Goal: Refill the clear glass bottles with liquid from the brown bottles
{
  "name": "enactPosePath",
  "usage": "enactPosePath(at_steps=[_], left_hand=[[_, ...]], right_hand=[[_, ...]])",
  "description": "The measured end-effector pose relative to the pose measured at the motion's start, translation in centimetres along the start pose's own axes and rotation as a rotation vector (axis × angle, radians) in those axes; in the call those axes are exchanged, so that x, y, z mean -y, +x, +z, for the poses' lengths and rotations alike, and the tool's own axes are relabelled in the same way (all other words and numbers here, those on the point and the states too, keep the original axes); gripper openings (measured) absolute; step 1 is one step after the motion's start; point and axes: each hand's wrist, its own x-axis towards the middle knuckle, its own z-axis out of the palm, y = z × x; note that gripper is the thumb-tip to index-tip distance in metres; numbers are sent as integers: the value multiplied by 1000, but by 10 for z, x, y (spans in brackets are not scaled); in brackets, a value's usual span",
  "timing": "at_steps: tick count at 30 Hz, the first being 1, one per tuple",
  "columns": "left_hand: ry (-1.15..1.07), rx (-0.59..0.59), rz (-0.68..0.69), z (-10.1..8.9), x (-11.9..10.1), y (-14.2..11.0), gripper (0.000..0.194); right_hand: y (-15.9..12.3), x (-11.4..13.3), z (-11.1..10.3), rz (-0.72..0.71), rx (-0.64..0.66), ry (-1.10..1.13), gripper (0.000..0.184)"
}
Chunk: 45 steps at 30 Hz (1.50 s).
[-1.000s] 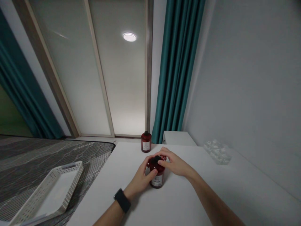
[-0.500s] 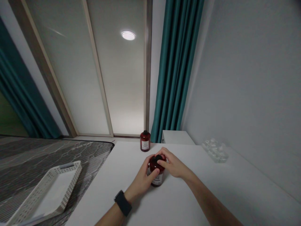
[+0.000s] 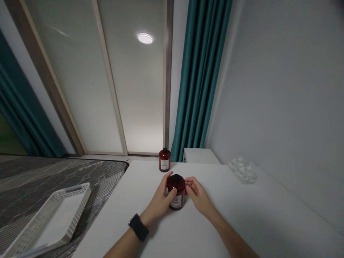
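Observation:
A dark red-brown bottle (image 3: 179, 185) with a black cap and a white label stands upright on the white table. My left hand (image 3: 160, 197), with a black watch on its wrist, is wrapped around the bottle's left side, thumb across the front. At the bottle's right side is my right hand (image 3: 197, 195), its fingers curled and the thumb and fingertips drawn together. A small reddish bit shows at those fingertips, and I cannot make out whether it is part of the bottle. Farther back stands a second, similar bottle (image 3: 165, 156).
A white perforated basket (image 3: 76, 211) lies on the grey patterned surface left of the table (image 3: 129, 193). Toward the wall, a clear, bumpy plastic item (image 3: 243, 170) sits on the table's right. Behind the table are a white cabinet (image 3: 201, 155) and a teal curtain (image 3: 200, 79).
My right hand has left the bottle's cap and moved down to its right side. My left hand keeps its hold on the bottle. The view has shifted slightly.

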Motion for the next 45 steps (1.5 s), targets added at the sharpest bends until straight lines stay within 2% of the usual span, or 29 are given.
enactPosePath(at_steps=[7, 11, 16, 21, 25, 29, 33, 35, 38, 40, 45], left_hand=[[127, -60, 3, -14, -12, 6, 49], [192, -59, 6, -35, -13, 14, 45], [331, -67, -11, -84, -5, 18, 45], [441, -163, -58, -138, 10, 33, 40], [461, -219, -75, -164, 24, 51, 43], [471, -229, -80, -176, 35, 67, 44], [467, -236, -89, -179, 41, 75, 46], [445, -233, -108, -181, 45, 73, 58], [395, -199, -146, -187, 52, 60, 88], [451, -188, -136, -191, 58, 49, 99], [792, -150, -165, -191, 74, 28, 78]], right_hand=[[-2, 0, 25, 11, 50, 65, 26], [13, 4, 30, 1, 66, -75, 27], [56, -16, 31, -4, 19, -345, 30], [101, -56, 31, 54, 9, -477, 55], [121, -73, 34, 99, 40, -619, 78], [135, -79, 39, 127, 68, -729, 88], [144, -81, 42, 117, 115, -788, 86], [147, -80, 44, 117, 127, -812, 83], [148, -77, 51, 114, 147, -836, 78], [148, -75, 58, 100, 171, -838, 75], [149, -65, 85, 76, 211, -830, 68]])
